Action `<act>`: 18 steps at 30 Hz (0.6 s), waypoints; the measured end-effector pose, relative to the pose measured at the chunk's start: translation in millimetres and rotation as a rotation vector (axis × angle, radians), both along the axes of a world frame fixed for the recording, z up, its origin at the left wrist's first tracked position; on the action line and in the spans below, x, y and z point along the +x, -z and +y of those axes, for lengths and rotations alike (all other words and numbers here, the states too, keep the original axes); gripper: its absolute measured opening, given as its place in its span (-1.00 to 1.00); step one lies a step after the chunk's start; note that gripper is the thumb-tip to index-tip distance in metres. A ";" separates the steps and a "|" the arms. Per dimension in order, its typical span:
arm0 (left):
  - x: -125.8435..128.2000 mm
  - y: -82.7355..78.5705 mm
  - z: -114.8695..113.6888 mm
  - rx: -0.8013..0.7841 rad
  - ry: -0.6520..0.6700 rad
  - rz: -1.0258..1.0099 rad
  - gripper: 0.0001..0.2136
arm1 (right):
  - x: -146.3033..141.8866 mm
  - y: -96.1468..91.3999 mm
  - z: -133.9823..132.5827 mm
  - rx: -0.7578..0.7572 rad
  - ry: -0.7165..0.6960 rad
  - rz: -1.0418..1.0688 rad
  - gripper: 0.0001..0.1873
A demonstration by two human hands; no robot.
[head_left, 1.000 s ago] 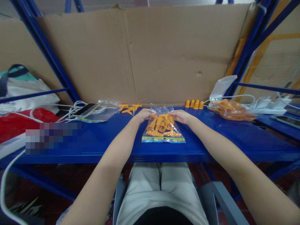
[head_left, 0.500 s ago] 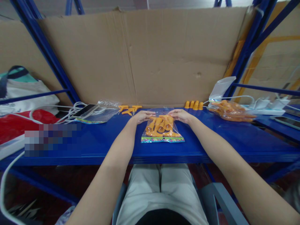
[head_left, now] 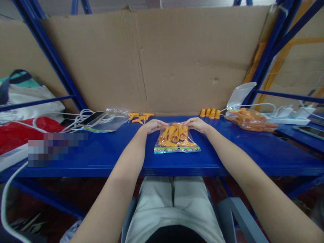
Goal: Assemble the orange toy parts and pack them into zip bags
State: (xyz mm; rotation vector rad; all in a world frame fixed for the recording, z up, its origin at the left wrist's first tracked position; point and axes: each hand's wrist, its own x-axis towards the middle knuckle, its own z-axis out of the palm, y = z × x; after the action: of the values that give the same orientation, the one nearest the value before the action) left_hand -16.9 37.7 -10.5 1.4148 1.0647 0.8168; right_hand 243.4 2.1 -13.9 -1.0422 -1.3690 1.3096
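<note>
A clear plastic bag (head_left: 191, 139) with a colourful printed strip along its near edge lies on the blue tabletop in front of me. Orange flared, cup-like pieces (head_left: 175, 135) and orange T-shaped pieces (head_left: 169, 144) show through the plastic. At the bag's far left corner, my left hand (head_left: 154, 126) has its fingers closed on the plastic. My right hand (head_left: 197, 125) pinches the far right corner in the same way. The bag's far edge runs between the two hands, and the fingertips are partly hidden.
Orange T-shaped pieces with screw-like ends (head_left: 140, 118) lie back left, beside a flat plastic bag (head_left: 115, 124), a phone and white cables. Several orange cups (head_left: 210, 113) stand at the back. Right of them are a bag of orange parts (head_left: 249, 120) and a power strip (head_left: 291, 120).
The bag's clear far end stood out beyond my fingers before; now it shows less, its far edge closer to the orange pieces. Both hands stay at the corners.
</note>
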 end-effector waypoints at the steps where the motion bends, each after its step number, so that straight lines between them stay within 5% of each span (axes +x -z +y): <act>1: 0.1 -0.9 -1.0 -0.003 0.017 -0.005 -0.68 | 0.2 0.1 0.3 0.002 -0.007 0.001 -0.73; 8: 0.1 -5.2 -4.6 0.006 0.131 0.015 -0.82 | 1.1 0.9 4.0 0.039 0.034 -0.096 -0.75; 14: -0.2 -10.8 -11.1 0.051 0.246 0.023 -0.90 | 6.9 -2.3 8.0 0.222 0.019 -0.332 -0.78; 18: 7.5 -16.4 -16.4 0.062 0.215 0.065 -0.72 | 13.0 -10.6 8.4 0.402 0.022 -0.601 -0.73</act>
State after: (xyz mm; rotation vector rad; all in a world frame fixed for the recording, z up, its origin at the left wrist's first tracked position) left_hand -9.4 21.3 5.9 1.5867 0.9232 0.6569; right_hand 256.4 10.4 -3.2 -1.2055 -1.9580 0.6686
